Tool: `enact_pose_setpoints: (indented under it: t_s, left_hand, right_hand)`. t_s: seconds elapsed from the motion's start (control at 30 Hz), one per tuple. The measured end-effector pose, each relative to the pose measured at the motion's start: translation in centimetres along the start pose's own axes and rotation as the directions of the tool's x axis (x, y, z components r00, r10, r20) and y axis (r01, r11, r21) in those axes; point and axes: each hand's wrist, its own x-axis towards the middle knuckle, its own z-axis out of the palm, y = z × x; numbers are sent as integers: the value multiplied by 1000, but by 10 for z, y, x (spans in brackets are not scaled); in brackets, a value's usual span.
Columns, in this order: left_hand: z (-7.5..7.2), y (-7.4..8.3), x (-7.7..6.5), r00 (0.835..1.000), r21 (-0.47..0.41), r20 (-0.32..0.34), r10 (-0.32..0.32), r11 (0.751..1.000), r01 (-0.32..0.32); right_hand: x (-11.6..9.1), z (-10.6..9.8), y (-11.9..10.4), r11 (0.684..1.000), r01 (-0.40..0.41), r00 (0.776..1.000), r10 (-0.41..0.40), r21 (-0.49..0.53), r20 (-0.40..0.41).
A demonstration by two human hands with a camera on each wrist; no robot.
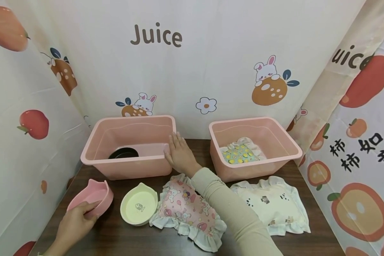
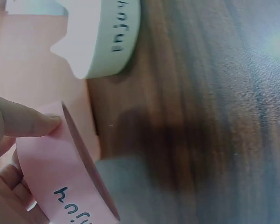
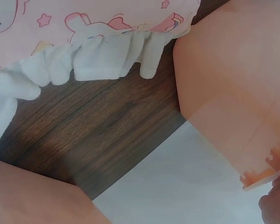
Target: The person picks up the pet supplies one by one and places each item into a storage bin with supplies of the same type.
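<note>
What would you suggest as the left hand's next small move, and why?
Perhaps move the pink bowl over the left bin, since the left hand grips it and that bin, touched by the right hand, holds a black dish.

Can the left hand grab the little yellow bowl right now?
Probably not: the left hand is gripping the pink bowl. The yellow bowl sits nearby, uncovered, so that full hand looks like the only problem.

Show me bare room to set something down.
Bare tabletop shows in front of the green bowl and between the left bin and right bin, beside the right hand. The left bin's visible floor is bare right of the black dish. Crowded: around the pink pillow, with green bowl alongside and right sleeve above.
</note>
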Motion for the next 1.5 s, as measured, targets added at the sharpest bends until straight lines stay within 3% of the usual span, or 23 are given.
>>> enact_pose_setpoints:
  t_s: [0.2, 0.3, 0.47, 0.67, 0.97, 1.3, 1.5]
  left_hand:
    - [-15, 8, -1, 1000, -12, -14, 25, 1000, -25]
    - [-21, 12, -1, 996, -28, -48, 72, 997, -74]
    - [-27, 17, 2, 980, -41, -122, 159, 985, -165]
    - [-36, 25, 6, 961, -57, -158, 227, 970, -238]
    - [-53, 44, 17, 947, -95, -176, 269, 953, -289]
    - [-77, 64, 37, 879, -129, -250, 407, 885, -446]
    - [-92, 76, 51, 872, -85, -232, 430, 885, -459]
  right_hand:
    - [0, -1, -1, 1000, 1, 1000, -1, 10, 6]
    - [0, -1, -1, 1000, -4, 1000, 4, 18, 16]
    - [0, -2, -1, 1000, -10, 1000, 10, 18, 21]
    - [0, 0, 0, 1000, -6, 1000, 6, 15, 19]
    - [0, 0, 1, 1000, -11, 999, 11, 6, 36]
    - [2, 3, 3, 1000, 11, 1000, -11, -25, 15]
    - [3, 0, 1, 999, 12, 999, -11, -35, 46]
